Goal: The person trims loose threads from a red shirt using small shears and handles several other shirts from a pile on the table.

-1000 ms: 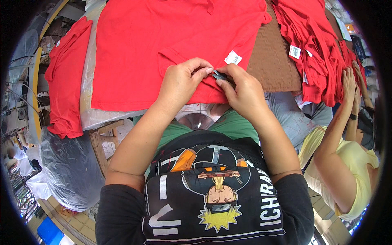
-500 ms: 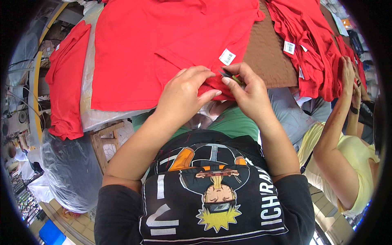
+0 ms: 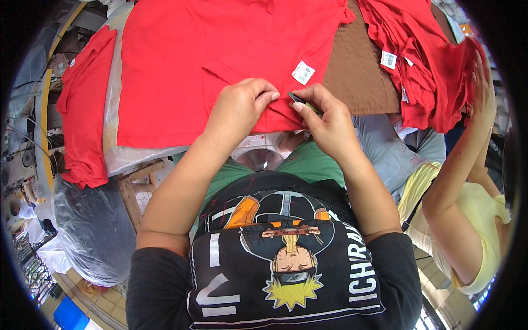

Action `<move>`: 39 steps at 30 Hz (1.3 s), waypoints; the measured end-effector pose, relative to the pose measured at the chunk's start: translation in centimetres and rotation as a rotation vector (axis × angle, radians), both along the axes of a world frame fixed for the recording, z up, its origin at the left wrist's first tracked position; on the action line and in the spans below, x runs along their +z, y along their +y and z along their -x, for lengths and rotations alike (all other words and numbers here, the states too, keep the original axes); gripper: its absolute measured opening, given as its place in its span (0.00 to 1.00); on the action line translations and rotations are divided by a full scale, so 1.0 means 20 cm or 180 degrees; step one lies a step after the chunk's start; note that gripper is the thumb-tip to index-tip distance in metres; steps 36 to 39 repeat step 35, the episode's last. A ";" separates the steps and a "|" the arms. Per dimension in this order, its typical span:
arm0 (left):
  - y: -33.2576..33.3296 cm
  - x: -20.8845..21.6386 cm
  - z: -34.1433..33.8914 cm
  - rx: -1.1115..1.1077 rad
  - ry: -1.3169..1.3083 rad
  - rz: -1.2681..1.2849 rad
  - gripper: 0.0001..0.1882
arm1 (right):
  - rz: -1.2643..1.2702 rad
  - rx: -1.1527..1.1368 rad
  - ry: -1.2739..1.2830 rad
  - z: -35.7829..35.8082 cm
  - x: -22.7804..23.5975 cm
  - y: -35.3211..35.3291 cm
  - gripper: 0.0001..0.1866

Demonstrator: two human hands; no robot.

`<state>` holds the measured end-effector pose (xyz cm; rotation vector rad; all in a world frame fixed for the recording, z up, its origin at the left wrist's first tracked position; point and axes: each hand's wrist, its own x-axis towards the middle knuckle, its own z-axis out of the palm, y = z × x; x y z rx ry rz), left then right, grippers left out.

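Note:
A red T-shirt (image 3: pixel 165 82) lies spread on the table before me, a white barcode tag (image 3: pixel 303 72) on it near my hands. My right hand (image 3: pixel 330 118) is closed around small thread snips (image 3: pixel 309 106) with dark blades and a green handle. The blades point left over the shirt's near edge, just below the tag. Left of them, my left hand (image 3: pixel 237 107) pinches thumb and forefinger together over the red cloth. Whatever lies between those fingertips is too small to make out.
A brown cloth (image 3: pixel 357 71) covers the table to the right, beside a heap of tagged red garments (image 3: pixel 423 77). A co-worker in a yellow top (image 3: pixel 467 231) handles that heap. Another red garment (image 3: pixel 85 110) hangs at the left, above a plastic-wrapped bundle (image 3: pixel 91 231).
My left hand has drawn its fingers into a pinch and lifted off the bunched cloth, which now lies flatter. The snips stay in my right hand. The co-worker has raised some red cloth.

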<state>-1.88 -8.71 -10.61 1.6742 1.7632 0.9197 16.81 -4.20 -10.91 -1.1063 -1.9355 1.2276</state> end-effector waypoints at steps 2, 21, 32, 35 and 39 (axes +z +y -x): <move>0.01 0.02 0.01 -0.0070 -0.0068 0.0063 0.09 | 0.0032 0.0024 -0.0054 0.00 0.01 0.00 0.09; -0.05 0.39 0.18 -0.1553 -0.0372 -0.0528 0.09 | -0.1185 0.0204 -0.1179 -0.02 0.22 0.06 0.11; -0.09 0.17 0.16 -0.0867 0.0013 -0.0720 0.10 | -0.2001 0.0883 -0.1685 -0.12 0.45 0.22 0.14; -0.09 0.09 0.08 -0.1047 0.0394 -0.0376 0.20 | -0.1530 0.0959 -0.1921 -0.18 0.58 0.26 0.21; -0.09 0.09 0.08 -0.1047 0.0394 -0.0376 0.20 | -0.1530 0.0959 -0.1921 -0.18 0.58 0.26 0.21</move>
